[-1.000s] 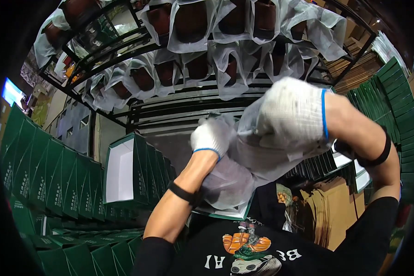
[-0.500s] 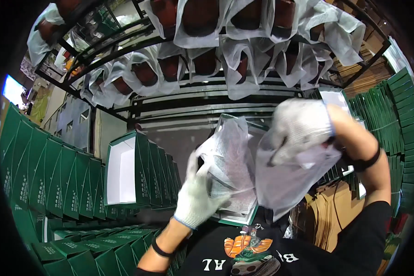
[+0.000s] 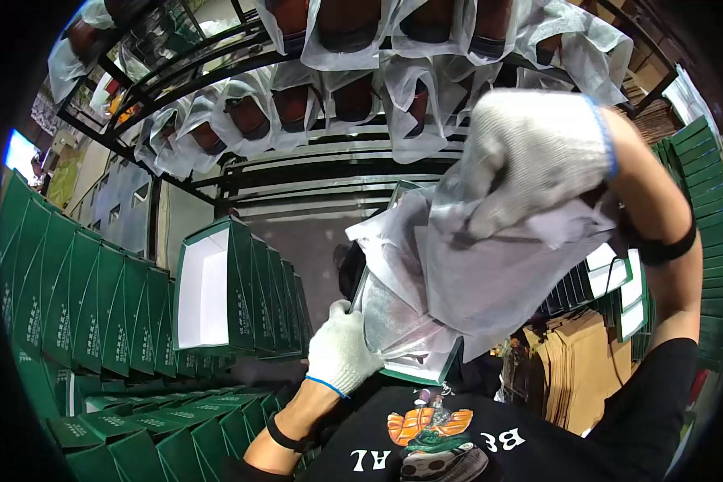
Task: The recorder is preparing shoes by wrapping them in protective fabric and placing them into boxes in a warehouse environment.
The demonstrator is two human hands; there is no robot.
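In front of me an open green shoe box (image 3: 414,370) holds a shoe in translucent white wrapping (image 3: 398,281). My left hand (image 3: 344,347), in a white knit glove, is closed on the left side of this box, with most of its fingertips hidden. Above the box's right half, my gloved right hand (image 3: 538,161) grips a second wrapped shoe (image 3: 506,277) from above. Its loose white sheet hangs down and covers part of the box. Only a dark bit of that shoe shows under my wrist.
Ahead, a black metal rack (image 3: 313,177) carries rows of brown shoes (image 3: 349,28) in white sheets. An open green box with white inside (image 3: 203,293) stands left, beside many nested green boxes (image 3: 96,313). Flat brown cardboard (image 3: 578,365) and more green boxes (image 3: 703,201) are on the right.
My right hand has risen and moved slightly right with its wrapped shoe, whose sheet now overlaps the box. My left hand has slid down from the wrapping to the box's side.
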